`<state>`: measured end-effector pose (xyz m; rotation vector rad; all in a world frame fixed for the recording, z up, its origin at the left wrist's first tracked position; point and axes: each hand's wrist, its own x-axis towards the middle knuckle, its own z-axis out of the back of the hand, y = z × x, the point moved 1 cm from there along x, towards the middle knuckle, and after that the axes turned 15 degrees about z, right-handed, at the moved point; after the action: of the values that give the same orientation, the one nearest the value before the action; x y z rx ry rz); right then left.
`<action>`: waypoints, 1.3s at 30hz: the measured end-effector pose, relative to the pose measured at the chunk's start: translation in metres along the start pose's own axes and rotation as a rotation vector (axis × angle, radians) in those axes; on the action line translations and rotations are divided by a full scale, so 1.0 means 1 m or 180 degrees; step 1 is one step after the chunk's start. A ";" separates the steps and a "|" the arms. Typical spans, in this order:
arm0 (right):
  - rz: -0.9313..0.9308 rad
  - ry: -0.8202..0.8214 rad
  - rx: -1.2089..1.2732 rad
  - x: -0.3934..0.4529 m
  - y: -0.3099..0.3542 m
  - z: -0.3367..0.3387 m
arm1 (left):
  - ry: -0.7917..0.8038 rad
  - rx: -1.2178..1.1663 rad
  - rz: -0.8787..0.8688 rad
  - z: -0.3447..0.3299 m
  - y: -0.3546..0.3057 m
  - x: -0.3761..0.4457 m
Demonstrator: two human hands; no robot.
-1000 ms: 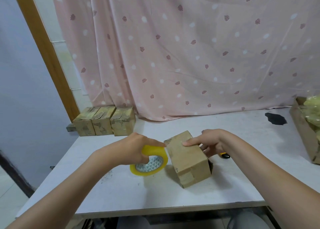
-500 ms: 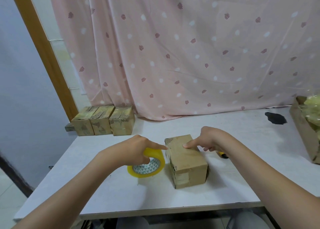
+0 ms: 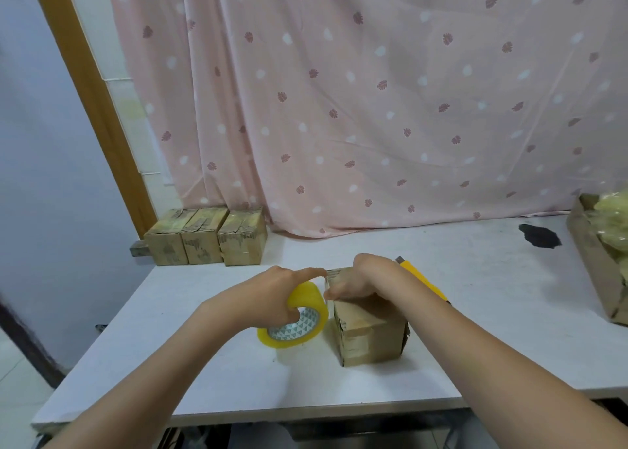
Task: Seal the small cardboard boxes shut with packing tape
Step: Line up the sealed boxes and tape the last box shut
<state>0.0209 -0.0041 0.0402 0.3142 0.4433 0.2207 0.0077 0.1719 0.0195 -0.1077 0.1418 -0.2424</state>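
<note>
Cardboard boxes (image 3: 368, 329): 4; tape roll (image 3: 295, 316): 1.

White table (image 3: 210, 363), pink leaf-print curtain (image 3: 373, 108) behind, wooden frame (image 3: 91, 98), pale blue wall (image 3: 44, 176)

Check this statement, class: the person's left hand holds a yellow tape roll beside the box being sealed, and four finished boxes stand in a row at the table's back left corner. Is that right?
Not quite. The head view shows three finished boxes in the row, not four. The rest stands: the left hand holds the yellow tape roll beside the box being sealed, at the table's back left corner.
</note>
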 end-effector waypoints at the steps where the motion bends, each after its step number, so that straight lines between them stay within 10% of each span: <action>1: -0.0041 0.0003 0.0060 0.000 -0.001 0.001 | -0.0001 -0.0097 -0.0015 0.001 0.002 -0.001; 18: -0.0007 -0.0735 0.2060 0.009 -0.056 0.006 | 0.0125 -0.0231 0.0110 0.011 0.036 -0.015; 39: 0.0234 -0.0316 0.3850 0.010 -0.098 -0.014 | 0.0409 -0.0218 0.0023 0.003 0.011 -0.009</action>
<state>0.0369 -0.0887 -0.0092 1.5205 0.4251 -0.0199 0.0019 0.1855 0.0226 -0.1598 0.2783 -0.2375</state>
